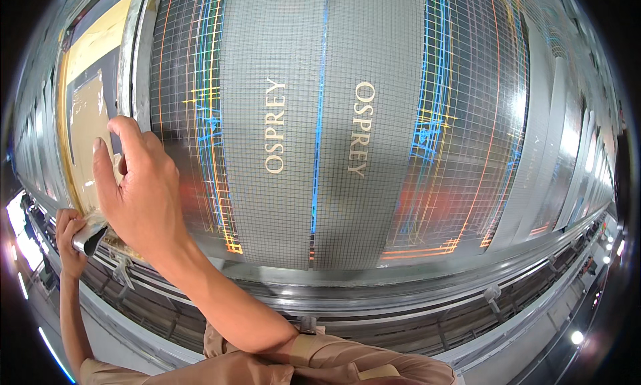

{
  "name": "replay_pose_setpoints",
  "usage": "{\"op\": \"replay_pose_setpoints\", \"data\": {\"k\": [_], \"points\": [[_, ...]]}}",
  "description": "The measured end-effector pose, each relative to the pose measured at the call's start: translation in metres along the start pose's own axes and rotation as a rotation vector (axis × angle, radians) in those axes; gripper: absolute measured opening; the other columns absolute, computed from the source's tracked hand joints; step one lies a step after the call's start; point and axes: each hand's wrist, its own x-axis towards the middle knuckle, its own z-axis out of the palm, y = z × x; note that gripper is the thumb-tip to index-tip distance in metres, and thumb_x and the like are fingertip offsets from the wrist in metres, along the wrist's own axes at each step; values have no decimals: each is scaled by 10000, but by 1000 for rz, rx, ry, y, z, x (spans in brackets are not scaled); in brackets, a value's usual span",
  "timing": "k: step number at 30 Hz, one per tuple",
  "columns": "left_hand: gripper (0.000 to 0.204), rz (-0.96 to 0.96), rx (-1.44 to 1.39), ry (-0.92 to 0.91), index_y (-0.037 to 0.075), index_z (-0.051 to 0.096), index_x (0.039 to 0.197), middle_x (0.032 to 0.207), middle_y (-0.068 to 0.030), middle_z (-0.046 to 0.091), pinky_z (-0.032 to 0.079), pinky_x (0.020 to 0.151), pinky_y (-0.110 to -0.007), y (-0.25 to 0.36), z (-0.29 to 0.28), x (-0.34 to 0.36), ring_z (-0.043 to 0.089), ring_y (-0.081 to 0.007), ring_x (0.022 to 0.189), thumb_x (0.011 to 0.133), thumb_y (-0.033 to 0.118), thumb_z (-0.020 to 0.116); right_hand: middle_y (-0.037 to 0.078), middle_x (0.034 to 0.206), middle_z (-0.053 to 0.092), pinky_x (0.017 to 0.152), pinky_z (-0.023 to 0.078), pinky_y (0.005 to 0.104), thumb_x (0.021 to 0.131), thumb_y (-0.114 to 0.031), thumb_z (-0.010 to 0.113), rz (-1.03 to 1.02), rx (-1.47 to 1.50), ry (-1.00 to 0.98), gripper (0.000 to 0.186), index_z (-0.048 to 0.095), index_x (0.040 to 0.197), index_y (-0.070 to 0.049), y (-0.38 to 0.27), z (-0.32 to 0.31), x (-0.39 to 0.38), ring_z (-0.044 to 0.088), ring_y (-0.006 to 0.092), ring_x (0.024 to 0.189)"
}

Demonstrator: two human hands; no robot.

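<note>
My right hand [141, 178] hovers at the inner edge of a screen-printing frame [137, 65] on the left. Its thumb and index finger are bent and apart, with no held object visible. Under it, beige ink [83, 128] lies spread over the screen, with ragged whitish edges. My left hand [69, 238] is closed around the near end of the frame, by a curved, shiny metal piece [89, 239]. The fingers hide part of that piece, and I cannot tell its full shape.
Grey printed fabric panels [267, 205] with pale lettering lie on the long table, under a fine dark grid. Coloured lines, mainly blue, orange and yellow, run alongside. A metal rail [400, 298] follows the near edge. More grey panels [544, 145] continue rightward.
</note>
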Motion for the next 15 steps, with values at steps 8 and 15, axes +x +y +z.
{"op": "replay_pose_setpoints", "data": {"k": [8,15], "points": [[334,-20,34,14,16,547,877,915,-118,510,405,779,-376,3,4,4,513,-299,872,721,222,760,173,812,588,551,442,382,984,-148,656,5,20,-1,269,588,1193,8,1,-1,3,551,225,612],[308,15,16,27,11,546,867,908,-118,510,409,776,-374,3,5,4,510,-301,863,710,178,752,165,820,592,551,437,369,981,-138,662,24,48,-5,273,590,1202,4,0,0,2,550,213,618]]}}
